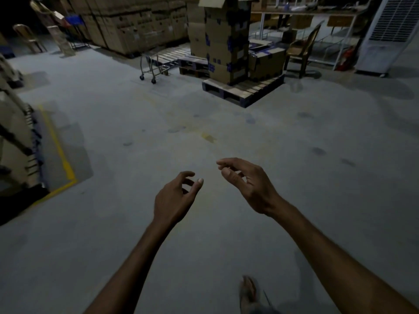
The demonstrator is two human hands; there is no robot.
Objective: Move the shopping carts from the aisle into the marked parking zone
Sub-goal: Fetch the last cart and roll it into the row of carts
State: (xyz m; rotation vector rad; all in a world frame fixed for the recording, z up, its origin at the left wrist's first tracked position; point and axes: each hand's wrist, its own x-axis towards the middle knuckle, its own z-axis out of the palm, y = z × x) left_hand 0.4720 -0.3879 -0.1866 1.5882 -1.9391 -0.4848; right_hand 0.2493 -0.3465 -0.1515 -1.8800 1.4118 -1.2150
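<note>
A small metal cart [152, 67] on castors stands far ahead on the concrete floor, beside low pallets. My left hand [175, 198] and my right hand [247, 184] are stretched out in front of me over bare floor, fingers loosely curled, holding nothing. Both hands are well short of the cart. A yellow painted line [59, 152] marks off a corner of floor at the left.
A wooden pallet [242, 91] carries a tall stack of cardboard boxes [226, 39] ahead right. Box walls stand at the back and left. Chairs [302, 53], metal shelving and a white air cooler [390, 32] are at the right. My foot [248, 291] shows below.
</note>
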